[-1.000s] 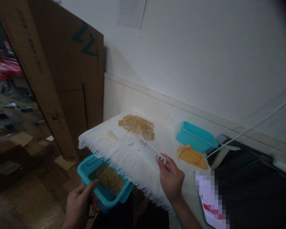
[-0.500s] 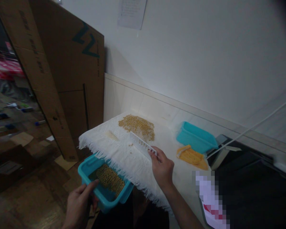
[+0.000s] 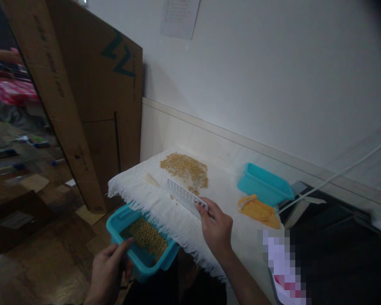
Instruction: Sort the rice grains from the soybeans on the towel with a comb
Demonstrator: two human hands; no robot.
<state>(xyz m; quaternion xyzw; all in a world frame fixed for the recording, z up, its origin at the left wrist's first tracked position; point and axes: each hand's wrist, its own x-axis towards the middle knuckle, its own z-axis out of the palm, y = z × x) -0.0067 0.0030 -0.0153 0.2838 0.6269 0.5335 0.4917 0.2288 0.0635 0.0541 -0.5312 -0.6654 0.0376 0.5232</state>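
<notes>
Left hand [image 3: 109, 264], lower left of frame, is clamped on the near rim of a teal plastic bin [image 3: 144, 269], thumb over the edge; the other fingers are mostly hidden by the wall. The bin sits right under the fringed edge of the white cloth [image 3: 130, 183], fringe hanging over its far side, so likely placed to catch anything that leaves the cloth there. Can't tell if the hand alone carries the weight. Soybean-like beans [image 3: 147, 237] lie inside, banked toward the far and right side. Right hand [image 3: 217, 226], lower centre-right, has thumb and fingers closed on the right end of a white slotted plastic strip [image 3: 183, 195]. End grip leaves most of its length free, set slantwise over the cloth; whether the lower edge touches can't be told. A few stray beans [image 3: 172, 198] lie by its near side; the main bean pile [image 3: 186, 167] is beyond it, mid-frame, spread flat. Second teal bin [image 3: 265, 184] and crumpled orange cloth [image 3: 258, 209] sit right of centre, off the pile, probably parked there to leave the right hand room.
</notes>
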